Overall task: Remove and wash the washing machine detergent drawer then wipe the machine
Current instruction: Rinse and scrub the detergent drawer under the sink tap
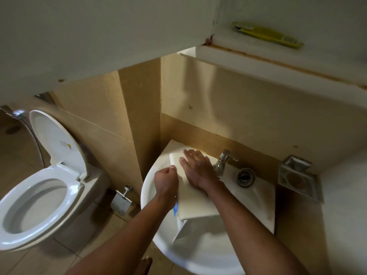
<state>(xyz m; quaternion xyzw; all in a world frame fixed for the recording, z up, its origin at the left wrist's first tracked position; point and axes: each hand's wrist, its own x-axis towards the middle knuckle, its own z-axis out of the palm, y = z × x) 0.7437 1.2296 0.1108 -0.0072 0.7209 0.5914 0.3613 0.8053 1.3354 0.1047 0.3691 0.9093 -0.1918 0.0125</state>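
Resting across the white sink (147, 187), the detergent drawer (196, 197) lies tilted, its near end dipping into the basin. The left grip (165, 180) is closed, fingers curled at the drawer's left edge. The right grip (196, 167) is open, palm down, fingers spread flat on the drawer's top, beside the tap (223, 161).

Single head-worn view, pitched steeply down over a bathroom corner.

The wide lens faces the tiled wall from close above the sink (147, 197). The left hand (165, 180), right hand (195, 168) and detergent drawer (195, 203) sit just below centre, the toilet (53, 139) at the left edge, and straight lines bow outward.
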